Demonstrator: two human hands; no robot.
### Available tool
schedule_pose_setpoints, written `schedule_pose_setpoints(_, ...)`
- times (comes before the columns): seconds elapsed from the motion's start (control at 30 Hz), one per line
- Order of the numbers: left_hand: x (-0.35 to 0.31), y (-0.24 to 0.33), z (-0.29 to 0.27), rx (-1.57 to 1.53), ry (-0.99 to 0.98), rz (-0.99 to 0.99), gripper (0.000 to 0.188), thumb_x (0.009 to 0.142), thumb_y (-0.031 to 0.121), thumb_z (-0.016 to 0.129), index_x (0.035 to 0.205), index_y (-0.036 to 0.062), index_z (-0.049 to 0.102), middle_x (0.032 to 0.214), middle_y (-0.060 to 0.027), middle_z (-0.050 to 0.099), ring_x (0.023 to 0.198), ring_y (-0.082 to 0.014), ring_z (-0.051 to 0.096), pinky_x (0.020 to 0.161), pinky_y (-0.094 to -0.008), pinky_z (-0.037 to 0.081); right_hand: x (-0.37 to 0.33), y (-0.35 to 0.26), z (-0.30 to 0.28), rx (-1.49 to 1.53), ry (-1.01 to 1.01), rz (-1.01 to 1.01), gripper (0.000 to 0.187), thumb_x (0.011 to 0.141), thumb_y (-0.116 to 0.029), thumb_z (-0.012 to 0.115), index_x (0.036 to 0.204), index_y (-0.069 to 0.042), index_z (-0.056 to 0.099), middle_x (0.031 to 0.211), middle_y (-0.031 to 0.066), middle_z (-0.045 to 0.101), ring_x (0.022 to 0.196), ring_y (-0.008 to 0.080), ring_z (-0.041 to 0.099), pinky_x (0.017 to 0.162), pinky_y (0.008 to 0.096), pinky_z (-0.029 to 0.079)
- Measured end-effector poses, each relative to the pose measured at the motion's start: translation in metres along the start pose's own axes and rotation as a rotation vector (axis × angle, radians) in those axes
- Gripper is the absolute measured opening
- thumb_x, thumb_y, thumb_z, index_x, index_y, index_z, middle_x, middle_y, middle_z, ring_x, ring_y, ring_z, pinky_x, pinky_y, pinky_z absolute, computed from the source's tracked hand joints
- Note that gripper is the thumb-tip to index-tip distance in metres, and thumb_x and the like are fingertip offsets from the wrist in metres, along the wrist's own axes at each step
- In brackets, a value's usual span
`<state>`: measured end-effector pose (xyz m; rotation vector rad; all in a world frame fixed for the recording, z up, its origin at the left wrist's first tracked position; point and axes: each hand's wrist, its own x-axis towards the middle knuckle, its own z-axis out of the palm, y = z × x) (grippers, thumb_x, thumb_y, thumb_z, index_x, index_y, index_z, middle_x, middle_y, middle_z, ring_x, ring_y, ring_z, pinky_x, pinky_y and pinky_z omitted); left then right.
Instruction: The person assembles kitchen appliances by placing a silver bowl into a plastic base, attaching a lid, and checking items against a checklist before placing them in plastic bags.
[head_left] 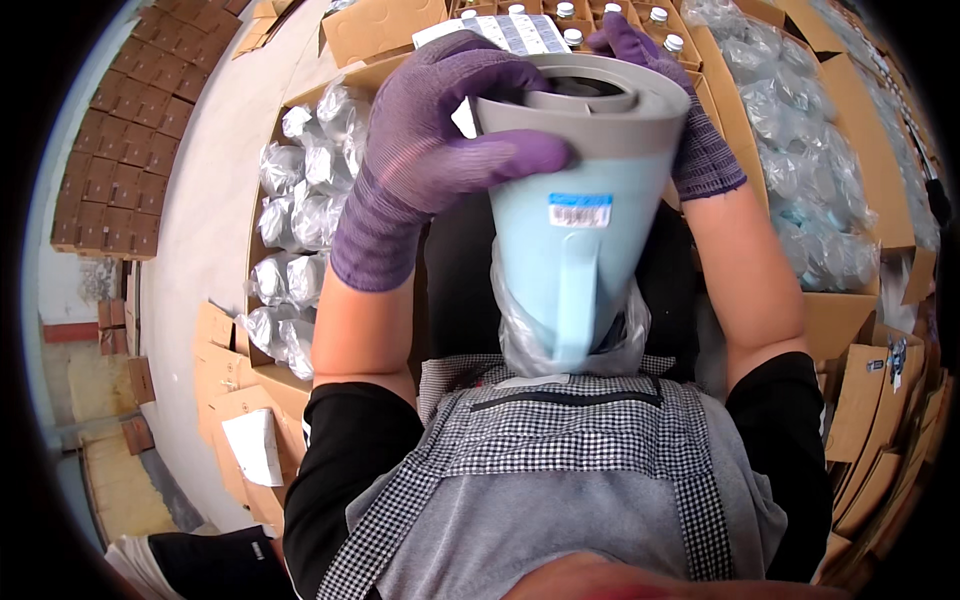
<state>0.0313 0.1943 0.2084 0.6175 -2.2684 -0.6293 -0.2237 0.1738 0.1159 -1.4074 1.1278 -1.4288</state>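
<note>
A light blue jug (528, 200) with a wide grey collar and a recessed round grey end faces up in front of my chest. My left hand (430, 130), in a purple knit glove, grips the grey end, thumb across the front and fingers over the rim. My right hand (640, 45), gloved alike, is behind the jug at its far right. A few of its fingers show past the rim; the rest are hidden, as is whether it touches the jug. The handle (577, 300) points toward me, below a small blue-and-white label (580, 210). Clear plastic wrap (520, 350) surrounds the narrow lower end.
Open cartons of plastic-wrapped items stand at left (300, 200) and right (800, 130). Capped bottles (565, 12) fill a divided carton ahead, beside a printed sheet (500, 33). Flattened cardboard (860, 400) leans at right. Brown cartons (125, 130) are stacked far left; another person's leg (215, 565) shows lower left.
</note>
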Motion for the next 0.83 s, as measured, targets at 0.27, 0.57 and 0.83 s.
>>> schedule_pose_setpoints(0.27, -0.018, -0.009, 0.011, 0.208, 0.315, 0.000, 0.051, 0.070, 0.047, 0.088, 0.088, 0.0021, 0.074, 0.083, -0.0108, 0.068, 0.076, -0.0269, 0.066, 0.070, -0.0377, 0.054, -0.101, -0.030, 0.015, -0.323, 0.055, -0.383, 0.017, 0.102, -0.015, 0.062, 0.106, 0.001, 0.062, 0.089, 0.0063, 0.057, 0.079, 0.0131, 0.057, 0.073, 0.0297, 0.049)
schedule_pose_setpoints(0.57, -0.019, -0.022, 0.023, 0.080, 0.400, -0.058, 0.050, 0.067, 0.047, 0.090, 0.087, 0.0032, 0.074, 0.082, -0.0093, 0.068, 0.076, -0.0262, 0.067, 0.070, -0.0371, 0.054, -0.123, -0.058, 0.033, -0.639, -0.015, -0.380, 0.011, 0.087, -0.009, 0.073, 0.094, -0.004, 0.064, 0.082, 0.0094, 0.057, 0.072, 0.0219, 0.061, 0.065, 0.0372, 0.048)
schedule_pose_setpoints(0.83, -0.024, -0.014, 0.018, 0.214, 0.365, -0.068, 0.047, 0.069, 0.049, 0.088, 0.088, 0.0078, 0.075, 0.085, -0.0078, 0.069, 0.081, -0.0259, 0.067, 0.080, -0.0381, 0.053, -0.128, -0.063, 0.020, -0.449, -0.045, -0.141, 0.048, 0.075, -0.021, 0.088, 0.114, -0.004, 0.064, 0.103, 0.0116, 0.065, 0.089, 0.0225, 0.065, 0.077, 0.0354, 0.054)
